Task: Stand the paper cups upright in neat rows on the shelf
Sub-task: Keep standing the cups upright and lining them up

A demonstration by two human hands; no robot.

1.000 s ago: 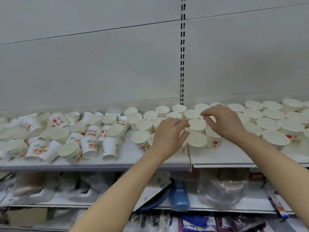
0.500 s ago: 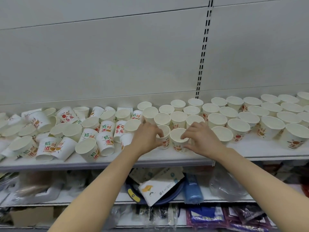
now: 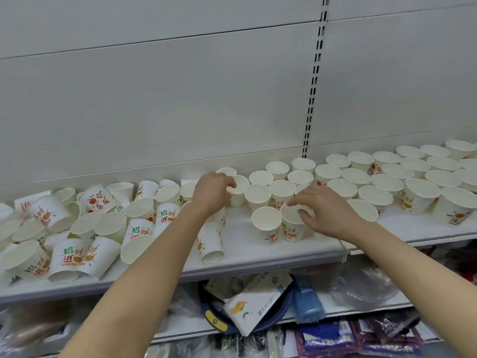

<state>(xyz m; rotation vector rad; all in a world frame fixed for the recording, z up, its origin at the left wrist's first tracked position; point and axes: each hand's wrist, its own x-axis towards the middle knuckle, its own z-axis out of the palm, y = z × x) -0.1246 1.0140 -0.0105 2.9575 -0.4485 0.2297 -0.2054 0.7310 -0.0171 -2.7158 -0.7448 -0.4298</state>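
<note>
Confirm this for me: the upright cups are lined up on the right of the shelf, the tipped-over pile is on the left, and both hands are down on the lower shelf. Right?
Not quite. The head view shows the left hand and right hand up on the cup shelf, each at an upright cup. The upright cups on the right and the tipped-over pile on the left are as you say.

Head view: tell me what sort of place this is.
Probably a shop aisle. A white retail shelf with a slotted upright holds many printed paper cups, and packaged goods fill the shelf below.
</note>
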